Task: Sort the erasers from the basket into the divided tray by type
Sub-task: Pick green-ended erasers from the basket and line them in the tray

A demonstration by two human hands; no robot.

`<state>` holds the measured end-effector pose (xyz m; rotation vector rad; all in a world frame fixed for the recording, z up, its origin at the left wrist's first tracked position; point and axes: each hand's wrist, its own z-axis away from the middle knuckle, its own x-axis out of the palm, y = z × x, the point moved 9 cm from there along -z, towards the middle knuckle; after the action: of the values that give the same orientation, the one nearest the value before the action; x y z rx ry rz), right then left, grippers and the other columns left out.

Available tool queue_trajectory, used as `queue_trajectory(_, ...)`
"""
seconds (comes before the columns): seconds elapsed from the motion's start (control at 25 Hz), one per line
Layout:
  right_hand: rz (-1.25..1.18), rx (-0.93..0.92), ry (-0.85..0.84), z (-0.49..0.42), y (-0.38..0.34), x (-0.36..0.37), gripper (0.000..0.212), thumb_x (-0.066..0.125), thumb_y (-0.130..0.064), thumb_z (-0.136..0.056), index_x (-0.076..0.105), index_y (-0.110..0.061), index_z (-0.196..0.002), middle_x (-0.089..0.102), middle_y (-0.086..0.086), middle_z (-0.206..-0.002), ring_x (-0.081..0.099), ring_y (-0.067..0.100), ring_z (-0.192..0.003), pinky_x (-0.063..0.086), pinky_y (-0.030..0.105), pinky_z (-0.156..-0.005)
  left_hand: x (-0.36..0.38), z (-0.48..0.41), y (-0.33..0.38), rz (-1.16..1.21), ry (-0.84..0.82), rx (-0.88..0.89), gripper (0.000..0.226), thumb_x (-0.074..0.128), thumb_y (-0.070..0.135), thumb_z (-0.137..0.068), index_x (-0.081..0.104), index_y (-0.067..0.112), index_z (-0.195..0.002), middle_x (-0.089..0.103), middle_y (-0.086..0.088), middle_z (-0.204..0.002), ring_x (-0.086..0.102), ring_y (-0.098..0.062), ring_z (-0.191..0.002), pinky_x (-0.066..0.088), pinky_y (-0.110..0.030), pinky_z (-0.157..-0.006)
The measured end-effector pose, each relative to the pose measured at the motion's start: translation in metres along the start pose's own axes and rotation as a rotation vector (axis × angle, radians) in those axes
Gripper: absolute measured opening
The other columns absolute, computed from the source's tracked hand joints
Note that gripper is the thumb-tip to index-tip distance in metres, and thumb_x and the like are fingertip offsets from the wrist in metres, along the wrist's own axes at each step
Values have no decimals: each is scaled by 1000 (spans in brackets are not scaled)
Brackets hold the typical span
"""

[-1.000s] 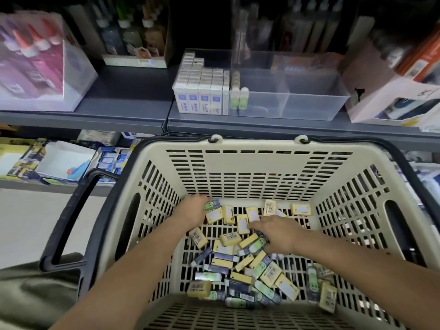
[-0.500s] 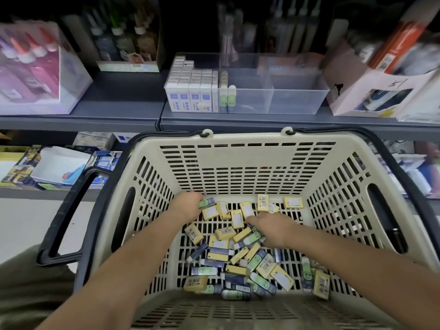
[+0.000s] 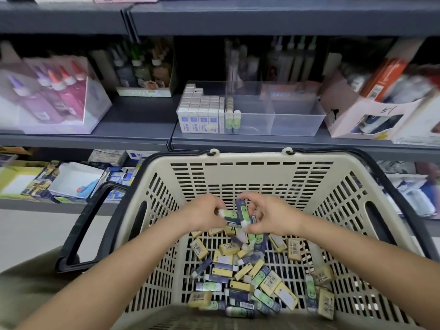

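A beige slotted basket (image 3: 238, 177) with black handles holds several loose erasers (image 3: 247, 279), yellow ones and green-and-navy ones. My left hand (image 3: 204, 214) and my right hand (image 3: 273, 216) are raised above the pile, close together, and both grip a small bunch of green-and-navy erasers (image 3: 234, 214) between them. On the shelf behind stands the clear divided tray (image 3: 295, 117). Its left compartment is packed with white-and-blue erasers (image 3: 201, 113), and a few green erasers (image 3: 232, 117) stand in the one beside it. The two right compartments look bare.
Pink glue bottles in a display box (image 3: 50, 98) stand on the shelf at left. A white carton (image 3: 364, 115) sits right of the tray. Stationery boxes (image 3: 71, 182) fill the lower shelf at left. The basket's left handle (image 3: 88, 225) folds outward.
Both hands have lifted off the basket floor and come together holding green-and-navy erasers. The view has tilted upward, showing more of the shelf.
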<state>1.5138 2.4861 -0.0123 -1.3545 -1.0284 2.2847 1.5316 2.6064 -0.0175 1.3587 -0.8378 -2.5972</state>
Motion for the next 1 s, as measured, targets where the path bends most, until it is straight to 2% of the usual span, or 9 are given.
queue_trajectory(0.12, -169, -13, 45, 11, -12, -8, 72, 76, -15, -74, 39, -30, -134, 52, -8, -86, 52, 5, -60, 47, 24, -63, -8, 16, 10, 524, 94, -4, 9, 64, 17, -87, 63, 9, -90, 58, -2, -80, 54, -13, -70, 45, -25, -66)
queue_trajectory(0.24, -329, -25, 145, 22, -15, -26, 69, 77, -10, -73, 42, -29, -129, 52, -3, -84, 51, 12, -63, 47, 33, -67, 9, 18, 22, 1017, 72, -29, 19, 53, 17, -94, 58, 8, -111, 64, -9, -108, 63, -20, -99, 53, -32, -84)
queue_trajectory(0.32, -377, -28, 204, 26, -14, -33, 70, 76, -7, -73, 42, -27, -131, 52, -2, -83, 51, 13, -62, 47, 33, -66, 20, 14, 33, 1258, 62, -48, 23, 46, 20, -97, 53, 9, -116, 65, -9, -105, 65, -21, -92, 55, -38, -79)
queue_trajectory(0.44, -399, -26, 252, 28, -15, -37, 71, 75, -8, -74, 41, -30, -132, 51, -3, -83, 51, 10, -59, 47, 28, -63, 31, 9, 46, 1534, 19, -76, 22, 41, 27, -100, 57, 13, -107, 69, -8, -92, 66, -23, -80, 56, -42, -71)
queue_trajectory(0.64, -266, -23, 198, 25, -20, -25, 74, 76, -14, -74, 40, -36, -135, 51, -3, -89, 51, 8, -61, 48, 26, -65, 37, 7, 41, 1583, -61, -92, 38, 45, 46, -95, 60, 14, -108, 66, -11, -94, 63, -26, -84, 54, -38, -64)
queue_trajectory(0.72, -297, -23, 227, 23, -21, -26, 74, 75, -12, -74, 40, -33, -136, 51, -3, -89, 51, 10, -61, 48, 29, -67, 36, 6, 39, 1583, -61, -91, 30, 46, 40, -95, 58, 16, -110, 69, -8, -87, 67, -23, -74, 55, -37, -58)
queue_trajectory(0.84, -307, -11, 298, 23, -20, -38, 74, 75, -12, -74, 38, -31, -136, 50, -4, -87, 50, 13, -62, 50, 34, -69, 36, 6, 39, 1501, -83, -80, 14, 53, 25, -94, 61, 14, -99, 70, -3, -72, 67, -19, -62, 56, -38, -55)
queue_trajectory(0.92, -278, -17, 280, 23, -21, -40, 76, 75, -12, -74, 37, -31, -138, 49, -6, -86, 50, 12, -63, 49, 33, -69, 33, 6, 41, 1486, -111, -61, 12, 55, 20, -92, 62, 14, -100, 70, -4, -75, 68, -19, -65, 57, -42, -58)
queue_trajectory(1.0, -252, -10, 261, 24, -22, -39, 78, 76, -13, -74, 36, -31, -138, 50, -7, -86, 50, 11, -63, 49, 31, -69, 33, 7, 47, 1502, -176, -35, 19, 56, 27, -91, 63, 16, -106, 70, -6, -88, 68, -22, -73, 57, -47, -63)
